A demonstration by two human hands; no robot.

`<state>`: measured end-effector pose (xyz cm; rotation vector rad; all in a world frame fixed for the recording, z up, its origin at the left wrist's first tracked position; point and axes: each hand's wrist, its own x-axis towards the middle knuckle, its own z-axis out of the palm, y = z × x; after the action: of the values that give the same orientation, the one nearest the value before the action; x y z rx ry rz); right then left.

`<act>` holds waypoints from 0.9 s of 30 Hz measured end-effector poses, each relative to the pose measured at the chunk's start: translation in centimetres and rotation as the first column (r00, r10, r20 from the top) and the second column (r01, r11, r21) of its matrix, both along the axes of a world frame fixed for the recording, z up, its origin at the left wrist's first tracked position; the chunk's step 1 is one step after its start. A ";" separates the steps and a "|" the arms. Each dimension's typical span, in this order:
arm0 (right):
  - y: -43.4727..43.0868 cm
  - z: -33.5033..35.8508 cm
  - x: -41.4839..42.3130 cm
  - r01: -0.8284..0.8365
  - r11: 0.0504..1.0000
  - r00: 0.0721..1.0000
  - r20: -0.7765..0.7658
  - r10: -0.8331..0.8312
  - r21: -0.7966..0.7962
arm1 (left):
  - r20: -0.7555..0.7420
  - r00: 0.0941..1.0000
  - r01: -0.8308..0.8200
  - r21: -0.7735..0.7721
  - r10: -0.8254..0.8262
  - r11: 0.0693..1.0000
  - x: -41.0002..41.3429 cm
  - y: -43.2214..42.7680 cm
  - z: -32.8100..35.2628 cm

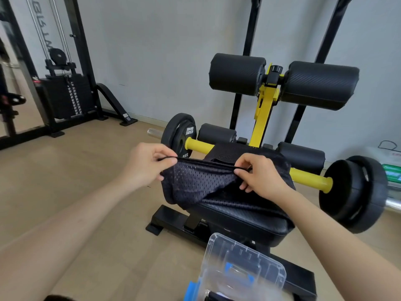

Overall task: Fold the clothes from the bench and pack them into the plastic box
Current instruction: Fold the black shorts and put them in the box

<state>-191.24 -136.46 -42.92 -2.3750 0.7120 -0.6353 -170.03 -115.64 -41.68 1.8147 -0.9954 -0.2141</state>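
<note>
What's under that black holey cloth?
The bench's black padded seat shows beneath the mesh garment. Whatever lies under the draped part is covered.

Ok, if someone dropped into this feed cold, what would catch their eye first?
Dead centre, the left hand and right hand pinch the top edge of a black mesh garment draped on the black bench pad. Behind it, the bright yellow bar with its black weight plates stands out. The clear plastic box with blue latches sits at the bottom edge.
</note>
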 end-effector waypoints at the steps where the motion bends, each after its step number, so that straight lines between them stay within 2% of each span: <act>1: -0.3 0.2 0.6 0.023 1.000 1.000 0.013 -0.023 -0.006 | -0.079 0.997 -0.029 -0.038 0.026 0.999 0.5 -0.8 0.0; 3: -1.1 0.6 1.9 0.056 0.996 0.998 0.024 -0.054 -0.071 | -0.194 0.978 -0.093 -0.113 0.070 0.989 1.9 -2.5 -0.1; 6: -2.5 1.3 3.7 0.085 0.989 0.996 0.019 -0.083 -0.120 | -0.232 0.964 -0.175 -0.179 0.131 0.968 4.1 -5.3 0.0; 9: -3.0 1.9 4.5 0.082 0.992 0.997 -0.002 -0.083 -0.094 | -0.052 0.970 -0.245 -0.181 0.239 0.953 5.2 -7.4 -0.1; 11: -2.9 1.7 4.3 0.029 1.000 0.999 -0.024 -0.029 -0.010 | 0.040 0.972 -0.226 -0.099 0.231 0.969 5.3 -8.0 -0.8; 15: -2.3 0.6 1.4 -0.002 1.000 0.998 -0.070 0.003 0.012 | 0.094 0.984 -0.163 0.154 0.150 0.974 4.9 -7.2 -3.1; 18: -1.1 0.3 -1.8 -0.019 1.000 0.998 -0.067 0.017 -0.023 | 0.090 0.996 0.007 0.200 -0.025 0.980 3.5 -5.6 -3.8; 22: 0.0 0.1 -6.7 -0.039 0.997 0.991 -0.134 0.030 -0.063 | 0.177 0.959 0.170 0.269 -0.222 0.948 0.4 -3.8 -3.1; 27: 0.1 -0.5 -11.7 0.021 0.998 0.979 -0.202 -0.033 -0.063 | 0.376 0.860 0.227 0.326 -0.346 0.918 -2.7 -2.5 -1.8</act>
<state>-202.98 -136.33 -43.45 -2.5151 0.8234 -0.4347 -172.72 -118.11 -43.46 1.9998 -1.6249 -0.1412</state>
